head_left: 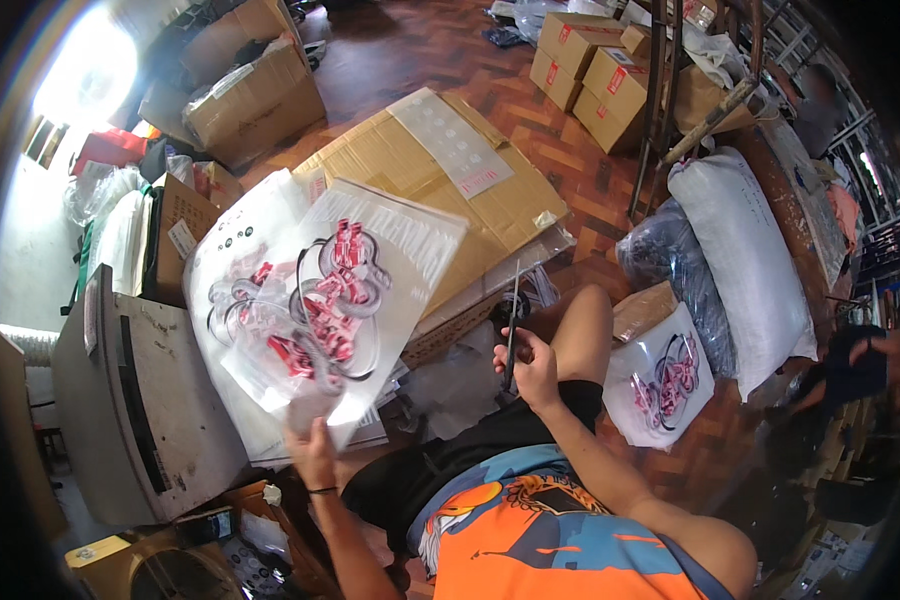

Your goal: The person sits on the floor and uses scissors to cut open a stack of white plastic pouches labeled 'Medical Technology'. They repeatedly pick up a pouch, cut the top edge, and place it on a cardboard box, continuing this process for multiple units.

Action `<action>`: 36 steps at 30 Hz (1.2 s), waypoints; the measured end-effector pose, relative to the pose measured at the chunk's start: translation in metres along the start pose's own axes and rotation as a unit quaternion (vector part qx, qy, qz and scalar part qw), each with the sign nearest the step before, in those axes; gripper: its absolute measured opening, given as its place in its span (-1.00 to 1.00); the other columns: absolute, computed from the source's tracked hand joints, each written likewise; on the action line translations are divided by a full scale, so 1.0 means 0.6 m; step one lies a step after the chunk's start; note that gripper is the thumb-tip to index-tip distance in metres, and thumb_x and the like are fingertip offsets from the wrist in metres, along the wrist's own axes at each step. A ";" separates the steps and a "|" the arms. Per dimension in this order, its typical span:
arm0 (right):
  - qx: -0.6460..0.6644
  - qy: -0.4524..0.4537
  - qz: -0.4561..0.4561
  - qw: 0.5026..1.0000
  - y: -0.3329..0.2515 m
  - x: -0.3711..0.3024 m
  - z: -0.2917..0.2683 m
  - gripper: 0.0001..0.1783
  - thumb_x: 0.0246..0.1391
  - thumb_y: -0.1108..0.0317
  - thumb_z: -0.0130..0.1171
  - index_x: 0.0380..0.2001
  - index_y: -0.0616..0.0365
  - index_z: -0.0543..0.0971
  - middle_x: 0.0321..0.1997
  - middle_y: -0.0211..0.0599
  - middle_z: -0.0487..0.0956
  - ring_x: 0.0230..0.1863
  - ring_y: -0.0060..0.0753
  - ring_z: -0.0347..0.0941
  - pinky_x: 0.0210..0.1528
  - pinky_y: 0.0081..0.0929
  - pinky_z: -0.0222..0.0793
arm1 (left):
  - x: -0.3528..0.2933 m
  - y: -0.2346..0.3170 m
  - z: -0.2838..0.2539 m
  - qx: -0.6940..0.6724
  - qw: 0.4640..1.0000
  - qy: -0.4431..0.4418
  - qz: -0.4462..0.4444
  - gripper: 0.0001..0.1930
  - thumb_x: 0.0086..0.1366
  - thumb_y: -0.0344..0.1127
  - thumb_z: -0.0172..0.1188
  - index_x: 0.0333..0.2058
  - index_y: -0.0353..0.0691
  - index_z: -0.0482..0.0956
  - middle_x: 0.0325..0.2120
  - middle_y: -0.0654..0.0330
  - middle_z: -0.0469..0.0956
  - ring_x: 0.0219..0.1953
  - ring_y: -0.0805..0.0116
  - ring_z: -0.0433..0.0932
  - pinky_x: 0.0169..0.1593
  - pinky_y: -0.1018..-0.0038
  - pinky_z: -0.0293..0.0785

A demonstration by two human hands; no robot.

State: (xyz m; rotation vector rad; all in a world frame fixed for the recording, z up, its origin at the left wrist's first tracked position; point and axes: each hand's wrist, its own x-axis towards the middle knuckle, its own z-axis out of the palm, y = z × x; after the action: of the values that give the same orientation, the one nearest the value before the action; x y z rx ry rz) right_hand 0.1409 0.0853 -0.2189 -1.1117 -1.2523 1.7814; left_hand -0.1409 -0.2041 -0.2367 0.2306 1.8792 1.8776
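Observation:
My left hand (312, 452) pinches the lower edge of a clear plastic sheet (420, 235) printed with a red, grey and black design. The sheet is lifted and tilted over other printed sheets (206, 330), which lie over the left part of a flat cardboard box (350, 150). Upright in my right hand (533, 370) is a slim, dark-handled tool (512, 350) with a thin blade-like end; its exact kind is unclear. The hand is closed round it, beside my bent knee and apart from the sheet. Another printed sheet (660, 380) lies on the floor to my right.
A white sack (745, 255) and a dark plastic-wrapped bundle (680, 280) lie to the right. Sealed cartons (610, 95) stand at the back right, by a metal frame (660, 110). An open carton (255, 105) is back left, a grey-topped unit (180, 390) near left.

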 end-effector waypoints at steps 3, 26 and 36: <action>-0.017 0.000 0.008 1.000 0.015 0.004 -0.006 -0.65 0.17 0.46 0.35 -0.01 0.36 0.54 -0.43 -0.35 0.61 -0.43 -0.58 0.57 -0.36 -0.56 0.55 | 0.045 0.044 -0.099 0.114 0.987 0.103 0.046 -0.42 0.34 -0.58 0.21 0.30 -0.28 0.27 -0.22 0.13 0.59 -0.37 0.48 0.55 -0.32 0.55 0.52; -0.054 -0.217 0.206 0.953 -0.005 -0.072 -0.050 -0.67 0.31 0.27 0.20 -0.02 0.31 0.56 -0.44 -0.46 0.54 -0.43 -0.66 0.46 -0.37 -0.63 0.41 | -0.058 -0.035 0.428 -0.265 0.938 -0.029 -0.221 -0.59 0.39 -0.37 0.26 0.20 -0.12 0.53 0.04 0.26 0.58 0.05 0.48 0.51 0.09 0.43 0.42; -0.192 -0.197 0.093 0.957 0.009 -0.050 -0.037 -0.72 0.24 0.28 0.30 -0.18 0.31 0.64 -0.57 -0.48 0.55 -0.50 -0.71 0.39 -0.46 -0.56 0.32 | -0.014 -0.087 0.470 -0.203 0.971 0.024 -0.126 -0.72 0.32 -0.50 0.31 0.01 -0.34 0.65 -0.25 0.25 0.65 -0.22 0.51 0.61 -0.13 0.55 0.58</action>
State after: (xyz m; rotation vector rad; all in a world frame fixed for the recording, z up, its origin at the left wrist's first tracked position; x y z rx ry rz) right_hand 0.1726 0.0654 -0.2202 -1.1456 -1.8468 2.0229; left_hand 0.0006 0.0427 -0.2725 -0.1820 1.4280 2.0430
